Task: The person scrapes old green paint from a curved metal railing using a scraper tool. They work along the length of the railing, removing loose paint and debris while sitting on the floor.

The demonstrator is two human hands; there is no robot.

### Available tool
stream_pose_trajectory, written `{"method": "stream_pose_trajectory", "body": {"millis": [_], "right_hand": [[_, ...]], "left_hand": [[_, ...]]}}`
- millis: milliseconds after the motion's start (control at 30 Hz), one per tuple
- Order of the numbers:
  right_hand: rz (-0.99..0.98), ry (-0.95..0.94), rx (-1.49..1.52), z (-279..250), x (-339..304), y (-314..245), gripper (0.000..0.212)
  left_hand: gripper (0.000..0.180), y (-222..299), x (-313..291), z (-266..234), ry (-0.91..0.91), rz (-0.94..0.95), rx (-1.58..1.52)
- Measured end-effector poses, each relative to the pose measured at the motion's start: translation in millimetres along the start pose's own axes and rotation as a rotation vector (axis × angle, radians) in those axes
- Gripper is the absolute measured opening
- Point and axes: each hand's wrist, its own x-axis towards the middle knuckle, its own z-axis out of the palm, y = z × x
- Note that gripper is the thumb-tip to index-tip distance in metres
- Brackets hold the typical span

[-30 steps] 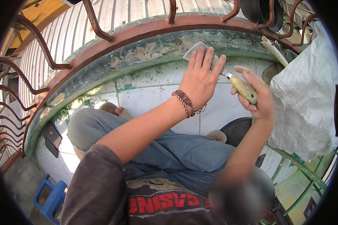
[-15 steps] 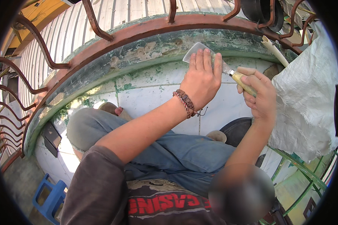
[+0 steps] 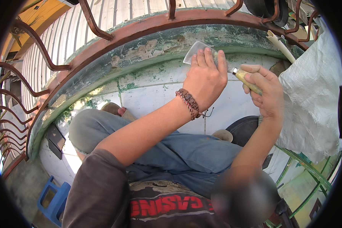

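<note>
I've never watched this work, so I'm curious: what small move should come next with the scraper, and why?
Probably a short stroke of the scraper along the low wall: the right hand grips the handle, the left hand lies across the blade, and the wall's surface looks patchy.

The scraper (image 3: pixel 242 76) is reaching from the right hand (image 3: pixel 268 90) to beneath the left hand (image 3: pixel 208 83); a railing (image 3: pixel 140 32) is standing beyond, a sack (image 3: pixel 311 106) is lying right, a stool (image 3: pixel 54 199) is standing left.

Dark short-sleeved shirt (image 3: pixel 98 186), red lettering (image 3: pixel 163 205), faded blue jeans (image 3: pixel 190 152), brown braided bracelet (image 3: pixel 191 100), red-white cord (image 3: pixel 185 102)
</note>
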Motion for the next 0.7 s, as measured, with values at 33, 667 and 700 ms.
{"method": "stream_pose_trajectory", "body": {"millis": [33,667,700], "right_hand": [[0.007,0.0,0.009,-2.8,0.2,2.1,0.033],[-0.011,-0.138,0.091,14.4,6.8,7.9,0.03],[-0.009,-0.135,0.084,20.5,6.6,7.0,0.029]], "left_hand": [[0.047,3.2,-0.3,0.9,0.0,0.009,0.016],[0.045,-1.0,-4.7,-31.4,-0.111,-0.111,-0.041],[0.044,-4.7,-7.0,-30.4,-0.094,-0.119,-0.042]]}}
